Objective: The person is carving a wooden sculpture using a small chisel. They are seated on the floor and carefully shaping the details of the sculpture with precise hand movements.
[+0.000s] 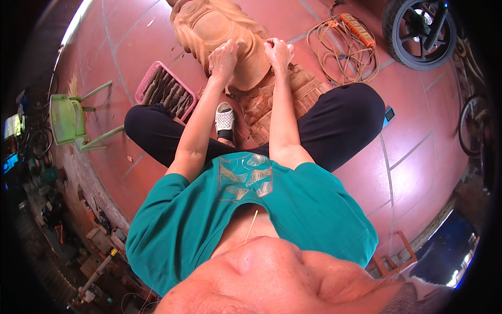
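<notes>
A carved wooden statue [217, 26] with rounded folds lies in front of me on the tiled floor. My left hand [224, 59] is closed over its left near part, the fingers curled against or just above the wood. At the statue's right edge is my right hand [278, 53], its fingers bent together. Whatever either hand may hold is hidden or too small to make out. Under my right forearm and beside it lies a second carved wooden piece [300, 89], rougher, with fine relief.
Left of my knee sits a pink basket [166, 89] of dark-handled tools. Further left a green plastic chair [68, 118] lies near the clutter. An orange power strip [358, 30] with a coiled cord [342, 65] rests at the right, by a motorbike wheel [420, 34].
</notes>
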Tool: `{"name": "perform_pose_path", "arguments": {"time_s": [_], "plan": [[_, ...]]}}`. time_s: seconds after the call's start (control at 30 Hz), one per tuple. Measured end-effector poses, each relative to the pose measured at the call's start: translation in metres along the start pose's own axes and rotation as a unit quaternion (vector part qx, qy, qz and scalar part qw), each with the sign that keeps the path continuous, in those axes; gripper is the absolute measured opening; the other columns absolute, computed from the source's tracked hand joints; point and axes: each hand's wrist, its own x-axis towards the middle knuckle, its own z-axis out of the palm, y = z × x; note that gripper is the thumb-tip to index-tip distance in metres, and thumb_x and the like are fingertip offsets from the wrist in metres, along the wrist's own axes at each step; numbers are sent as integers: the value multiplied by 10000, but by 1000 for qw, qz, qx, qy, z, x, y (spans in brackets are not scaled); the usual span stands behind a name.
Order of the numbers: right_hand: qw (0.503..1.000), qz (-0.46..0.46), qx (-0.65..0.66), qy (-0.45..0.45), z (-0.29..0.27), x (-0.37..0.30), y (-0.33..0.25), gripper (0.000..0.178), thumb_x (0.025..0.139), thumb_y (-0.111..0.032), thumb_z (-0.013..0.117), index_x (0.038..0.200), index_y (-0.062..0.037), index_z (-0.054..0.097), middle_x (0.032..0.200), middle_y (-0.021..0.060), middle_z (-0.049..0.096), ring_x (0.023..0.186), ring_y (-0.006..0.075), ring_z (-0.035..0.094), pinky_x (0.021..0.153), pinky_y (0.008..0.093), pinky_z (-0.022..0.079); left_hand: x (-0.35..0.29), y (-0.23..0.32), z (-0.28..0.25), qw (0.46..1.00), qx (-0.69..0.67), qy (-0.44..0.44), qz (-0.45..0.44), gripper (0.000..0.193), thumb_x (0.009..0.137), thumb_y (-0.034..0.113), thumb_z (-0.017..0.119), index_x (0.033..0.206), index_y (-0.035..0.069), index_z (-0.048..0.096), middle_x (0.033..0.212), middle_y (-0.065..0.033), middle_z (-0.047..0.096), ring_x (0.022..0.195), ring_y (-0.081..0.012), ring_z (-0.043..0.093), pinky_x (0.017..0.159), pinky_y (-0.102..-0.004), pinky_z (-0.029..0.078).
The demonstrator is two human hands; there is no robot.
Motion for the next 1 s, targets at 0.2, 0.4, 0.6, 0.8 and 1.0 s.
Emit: {"name": "perform_pose_path", "arguments": {"time_s": [0.2, 0.4, 0.6, 0.8, 1.0], "plan": [[1000, 5, -2, -2, -2, -3, -1, 200, 836, -300, 607, 957, -193, 725, 1006, 36, 680, 1080, 331, 507, 859, 509, 408, -29, -1, -4, 999, -47, 11, 5, 227, 951, 289, 519, 870, 97, 608, 830, -143, 682, 808, -352, 671, 703, -483, 507], [1000, -2, 10, 2, -2, 0, -2, 192, 833, -294, 611, 945, -191, 727, 999, 40, 679, 1077, 326, 511, 860, 507, 406, 18, 3, 6, 1000, 17, -17, 5, 232, 953, 278, 512, 870, 86, 610, 828, -169, 679, 811, -366, 668, 706, -493, 501], [1000, 10, 21, 12, -3, -4, -2, 171, 820, -289, 626, 914, -187, 726, 983, 33, 681, 1078, 320, 511, 858, 509, 405, -16, 4, -3, 1000, -14, -19, -18, 216, 938, 297, 548, 914, 113, 658, 835, -172, 686, 809, -368, 670, 707, -487, 506], [1000, 4, -1, 23, 2, -2, -1, 166, 814, -289, 630, 905, -191, 727, 977, 30, 681, 1066, 321, 515, 837, 512, 408, -9, -4, -8, 997, -41, -46, -42, 242, 923, 316, 570, 873, 118, 699, 786, -195, 681, 773, -375, 675, 685, -490, 514], [1000, 14, 1, -26, -3, 3, -2, 242, 840, -337, 606, 1005, -208, 729, 1066, 25, 679, 1123, 338, 512, 915, 508, 413, 42, -8, 3, 995, 64, -46, -55, 296, 934, 332, 526, 874, 111, 714, 807, -216, 675, 783, -397, 670, 686, -496, 513]]}}
